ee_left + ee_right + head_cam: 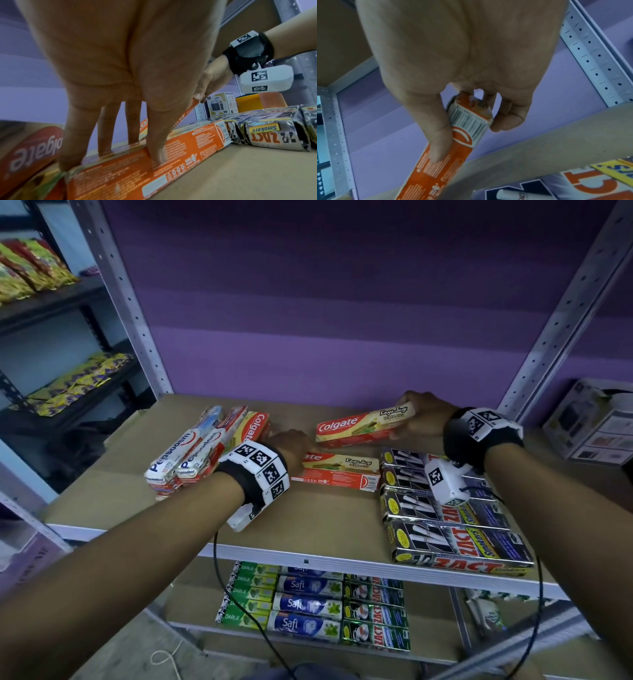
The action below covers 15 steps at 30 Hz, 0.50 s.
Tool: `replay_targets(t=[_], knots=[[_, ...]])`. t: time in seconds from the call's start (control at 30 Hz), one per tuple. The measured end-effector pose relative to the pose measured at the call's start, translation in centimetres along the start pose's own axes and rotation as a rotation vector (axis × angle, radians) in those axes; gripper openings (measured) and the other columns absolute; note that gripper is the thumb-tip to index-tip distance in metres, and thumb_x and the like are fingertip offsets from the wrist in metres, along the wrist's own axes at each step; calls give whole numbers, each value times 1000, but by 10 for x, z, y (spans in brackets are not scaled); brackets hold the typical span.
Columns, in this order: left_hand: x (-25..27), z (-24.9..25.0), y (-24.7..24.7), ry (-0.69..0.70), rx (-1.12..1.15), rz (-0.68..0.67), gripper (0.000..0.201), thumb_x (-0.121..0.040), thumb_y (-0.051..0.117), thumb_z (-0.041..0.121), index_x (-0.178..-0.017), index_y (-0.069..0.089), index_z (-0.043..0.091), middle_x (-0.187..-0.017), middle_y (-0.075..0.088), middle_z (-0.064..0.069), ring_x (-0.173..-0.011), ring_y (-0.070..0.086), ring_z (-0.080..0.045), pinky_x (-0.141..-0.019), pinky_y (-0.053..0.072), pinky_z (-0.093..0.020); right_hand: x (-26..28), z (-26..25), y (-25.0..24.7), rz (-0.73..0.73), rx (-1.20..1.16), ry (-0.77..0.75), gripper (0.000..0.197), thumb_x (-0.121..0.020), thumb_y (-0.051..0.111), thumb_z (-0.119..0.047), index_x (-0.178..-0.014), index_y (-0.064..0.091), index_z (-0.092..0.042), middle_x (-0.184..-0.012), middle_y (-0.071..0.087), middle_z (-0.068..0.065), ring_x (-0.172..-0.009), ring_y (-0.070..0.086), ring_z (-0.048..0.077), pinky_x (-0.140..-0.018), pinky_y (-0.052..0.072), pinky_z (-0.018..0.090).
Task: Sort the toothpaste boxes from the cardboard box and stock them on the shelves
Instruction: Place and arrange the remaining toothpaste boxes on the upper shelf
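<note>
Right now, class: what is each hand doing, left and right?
Left hand: grips the red-and-cream Colgate carton lying flat.
Right hand: grips the raised red-and-cream Colgate carton.

Our bare forearms (137, 549) wear black wristbands (462, 440) tiled with black-and-white square markers (257, 457); white camera pods (445, 484) hang beneath, trailing thin black cables (214, 556).

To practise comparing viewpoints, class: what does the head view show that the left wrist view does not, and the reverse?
Only the head view: the white and red Pepsodent cardboard boxes, and blue Safi boxes on the lower shelf. Only the left wrist view: the thumb of the left hand pressing the orange side of the lying red Colgate cardboard box, fingers on its top. Both: the right hand holding a second, raised Colgate box, and the black Zact Smokers boxes.
</note>
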<state>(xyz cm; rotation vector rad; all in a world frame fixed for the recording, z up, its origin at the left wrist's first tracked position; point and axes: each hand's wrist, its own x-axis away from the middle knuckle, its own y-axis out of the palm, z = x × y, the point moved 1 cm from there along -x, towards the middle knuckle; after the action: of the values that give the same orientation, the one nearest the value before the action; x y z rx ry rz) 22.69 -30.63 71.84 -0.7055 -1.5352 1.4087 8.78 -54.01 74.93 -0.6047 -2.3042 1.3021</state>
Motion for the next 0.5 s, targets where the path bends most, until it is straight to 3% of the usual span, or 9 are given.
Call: replay_targets(t=[0.13,0.2,0.3,0.43,0.5], knots=[[1,-4,2,-53,59,49,52,-88,70,19,-137,53,26,-137,47,-4,-124,50,-23,-99,39,-28,-6,1,16,-77,12,4,43,-67,87,-25,-102,61,-31,-111,62,-8,-103,58,16,-78,44,27],[2,-6,1,-87,102,47,51,-87,72,20,-135,55,26,-137,48,-4,-124,50,-23,-102,41,-30,-9,-3,26,-100,36,-4,47,-69,85,-27,-109,62,-35,-116,62,-10,-100,57,12,-78,42,25],[6,-10,-1,-125,140,60,51,-85,74,23,-133,57,25,-138,50,-2,-125,49,-22,-104,42,-32,-16,-14,38,-127,93,-41,60,-73,83,-28,-128,59,-29,-122,60,-7,-102,55,11,-88,42,27],[8,-11,1,-145,154,96,50,-84,76,25,-131,59,26,-139,51,-2,-128,47,-22,-107,40,-33,-24,-29,46,-143,155,-78,61,-76,80,-23,-132,57,-24,-127,61,-5,-101,58,12,-81,43,26],[8,-10,1,-145,153,102,49,-84,76,25,-131,60,25,-138,51,-1,-127,48,-22,-106,40,-32,-25,-35,48,-163,198,-100,61,-77,79,-21,-134,57,-23,-130,60,-4,-110,59,16,-86,44,26]])
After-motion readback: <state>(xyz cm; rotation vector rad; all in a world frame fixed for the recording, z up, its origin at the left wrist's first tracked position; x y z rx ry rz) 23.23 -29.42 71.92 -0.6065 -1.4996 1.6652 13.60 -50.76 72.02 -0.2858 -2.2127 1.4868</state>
